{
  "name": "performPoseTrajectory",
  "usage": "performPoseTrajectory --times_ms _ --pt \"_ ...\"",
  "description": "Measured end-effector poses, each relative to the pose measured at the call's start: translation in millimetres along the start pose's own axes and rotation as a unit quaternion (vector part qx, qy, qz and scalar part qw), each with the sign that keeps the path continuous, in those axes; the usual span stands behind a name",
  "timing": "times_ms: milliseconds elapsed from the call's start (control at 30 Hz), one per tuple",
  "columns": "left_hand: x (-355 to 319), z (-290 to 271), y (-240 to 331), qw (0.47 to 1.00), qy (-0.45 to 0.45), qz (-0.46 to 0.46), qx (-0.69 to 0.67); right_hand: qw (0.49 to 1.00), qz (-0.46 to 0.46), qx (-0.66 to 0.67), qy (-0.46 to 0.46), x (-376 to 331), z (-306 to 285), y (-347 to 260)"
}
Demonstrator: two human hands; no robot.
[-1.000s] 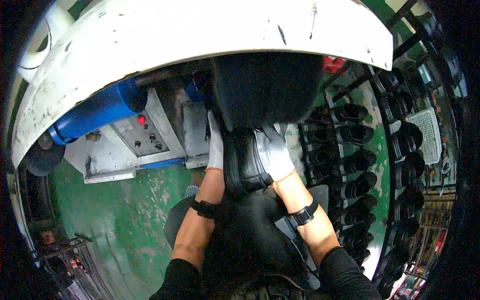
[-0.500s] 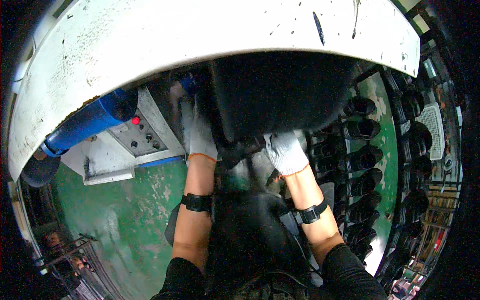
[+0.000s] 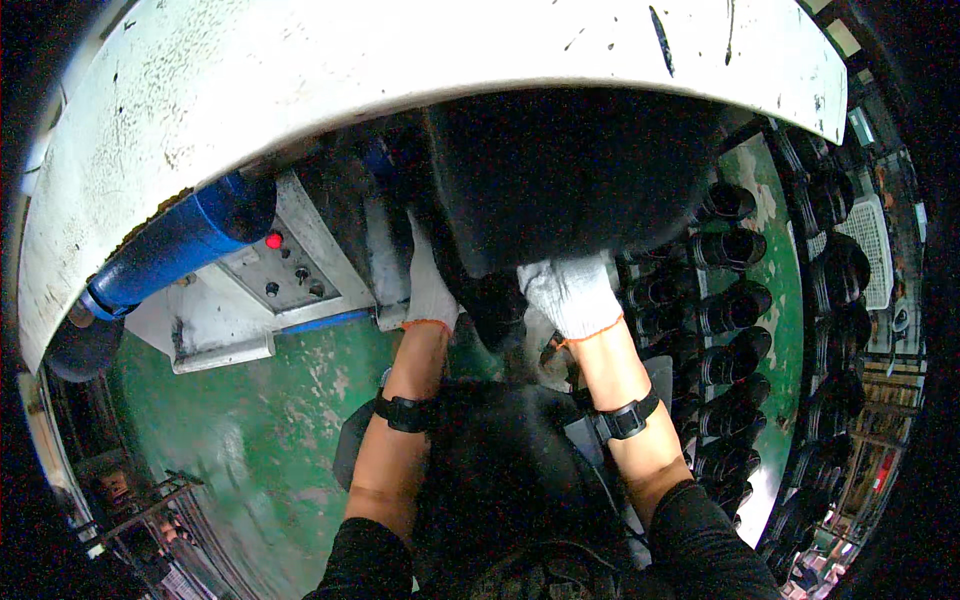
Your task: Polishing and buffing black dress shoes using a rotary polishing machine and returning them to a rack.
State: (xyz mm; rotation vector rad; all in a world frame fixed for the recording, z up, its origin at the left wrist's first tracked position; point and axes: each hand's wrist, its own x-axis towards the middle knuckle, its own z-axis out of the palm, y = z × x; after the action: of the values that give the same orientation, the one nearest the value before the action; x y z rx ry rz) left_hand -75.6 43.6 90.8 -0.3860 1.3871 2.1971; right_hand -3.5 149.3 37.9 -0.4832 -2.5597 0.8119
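My left hand (image 3: 430, 288), in a white knit glove with an orange cuff edge, reaches up beneath a white machine hood (image 3: 420, 60). Its fingers are lost in shadow. On the right, my right hand (image 3: 572, 298) wears a matching glove and looks closed, its fingertips out of sight. It lies just under the lower edge of a broad black, blurred drum-like part (image 3: 570, 180). Between the two hands is a dark object (image 3: 492, 315), too dim to identify; the right hand seems to grip it.
At left are a blue pipe (image 3: 180, 250) and a grey control panel (image 3: 290, 275) with a red button (image 3: 274, 241). To the right, several black shoes (image 3: 735, 305) stand on racks near a white perforated basket (image 3: 875, 250). The floor (image 3: 240, 430) is worn green.
My left hand has shifted right, closer to the right hand. My right hand has turned slightly and moved a little left. The view has shifted a little.
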Motion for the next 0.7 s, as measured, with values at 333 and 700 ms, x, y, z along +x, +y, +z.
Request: performPoseTrajectory --times_ms 333,700 --pt "49 -45 -31 0.993 -0.086 -0.036 -0.069 0.91 0.089 -0.224 -0.337 8 -14 45" --pt "47 -76 -77 0.845 -0.369 -0.238 -0.307 0.93 0.077 0.348 -0.09 9 -33 23"
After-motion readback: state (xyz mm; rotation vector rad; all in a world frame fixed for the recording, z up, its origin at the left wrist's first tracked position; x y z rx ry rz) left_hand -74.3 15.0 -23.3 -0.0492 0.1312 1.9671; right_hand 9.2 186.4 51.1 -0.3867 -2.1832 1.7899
